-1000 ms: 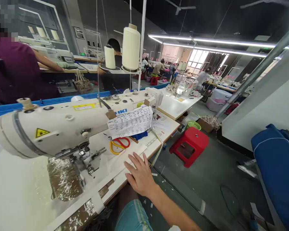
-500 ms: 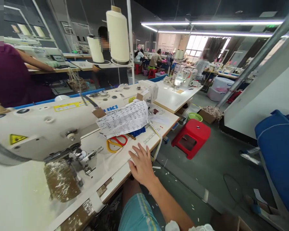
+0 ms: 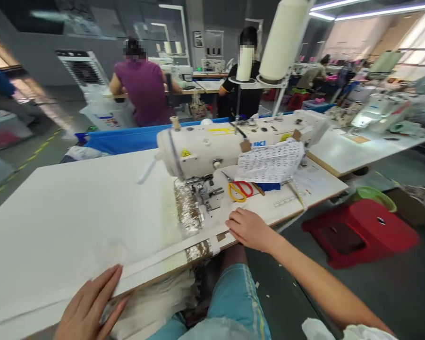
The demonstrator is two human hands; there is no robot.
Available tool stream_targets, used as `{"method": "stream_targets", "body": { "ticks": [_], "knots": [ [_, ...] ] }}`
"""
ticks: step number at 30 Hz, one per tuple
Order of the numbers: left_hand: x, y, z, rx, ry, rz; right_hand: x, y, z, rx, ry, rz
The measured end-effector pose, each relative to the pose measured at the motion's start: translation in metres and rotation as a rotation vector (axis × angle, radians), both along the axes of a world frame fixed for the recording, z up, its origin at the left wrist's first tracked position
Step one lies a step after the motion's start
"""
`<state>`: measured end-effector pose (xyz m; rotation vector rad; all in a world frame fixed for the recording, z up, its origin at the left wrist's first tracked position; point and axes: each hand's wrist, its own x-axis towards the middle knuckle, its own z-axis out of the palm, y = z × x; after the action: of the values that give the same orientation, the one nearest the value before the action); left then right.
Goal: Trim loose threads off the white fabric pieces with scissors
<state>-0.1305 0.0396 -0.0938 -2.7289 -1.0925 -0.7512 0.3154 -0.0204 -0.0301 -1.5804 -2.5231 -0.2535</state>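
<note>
A cream sewing machine [image 3: 233,144] stands on a white work table [image 3: 71,208]. My right hand [image 3: 250,229] rests palm down on the table's front edge, just right of the needle plate, fingers together, holding nothing. At the near edge my left hand [image 3: 88,307] lies with spread fingers on a strip of white fabric [image 3: 152,264] that runs along the table front. Red and yellow scissors [image 3: 239,190] lie beyond my right hand. A printed paper sheet [image 3: 271,160] hangs from the machine arm.
A red plastic stool [image 3: 361,231] and a green basket [image 3: 373,196] sit on the floor at right. Two thread cones [image 3: 283,40] stand on a rack behind the machine. Two people work at tables behind a blue trough [image 3: 127,139]. More sewing stations fill the right background.
The view has swung left, bringing the wide table top into sight. My left hand has come into view on the fabric at the near edge. My right hand has slid left toward the needle plate.
</note>
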Motion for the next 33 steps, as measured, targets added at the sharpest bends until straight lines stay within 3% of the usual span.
{"method": "stream_targets", "body": {
  "ticks": [3,5,8,11,14,17,20,24,27,30,33],
  "knots": [
    [-0.005,-0.009,0.006,-0.102,-0.121,0.037,0.001,0.003,0.010,-0.102,-0.070,0.023],
    [-0.006,-0.018,0.015,-0.288,-0.237,0.108,-0.002,0.001,0.018,-0.196,0.033,-0.013],
    [0.004,-0.031,0.036,-0.834,-0.360,0.224,-0.014,-0.006,0.038,-0.384,0.368,-0.087],
    [0.029,-0.039,0.059,-1.420,-0.470,0.217,-0.034,-0.014,0.061,-0.552,0.608,-0.045],
    [0.057,-0.040,0.078,-1.693,-0.631,0.130,-0.053,-0.020,0.077,-0.613,0.614,0.081],
    [0.076,-0.036,0.092,-1.704,-0.696,-0.018,-0.066,-0.022,0.083,-0.569,0.479,0.232],
    [0.083,-0.031,0.101,-1.590,-0.581,-0.147,-0.075,-0.022,0.083,-0.456,0.264,0.305],
    [0.087,-0.021,0.103,-1.471,-0.441,-0.164,-0.089,-0.017,0.093,-0.230,0.023,0.400],
    [0.094,-0.013,0.106,-1.421,-0.423,-0.171,-0.102,-0.010,0.108,-0.122,-0.026,0.470],
    [0.101,-0.007,0.114,-1.391,-0.390,-0.155,-0.115,0.000,0.118,-0.312,-0.009,0.462],
    [0.105,-0.005,0.120,-1.368,-0.366,-0.161,-0.125,0.015,0.117,-0.554,0.030,0.356]
  ]
}}
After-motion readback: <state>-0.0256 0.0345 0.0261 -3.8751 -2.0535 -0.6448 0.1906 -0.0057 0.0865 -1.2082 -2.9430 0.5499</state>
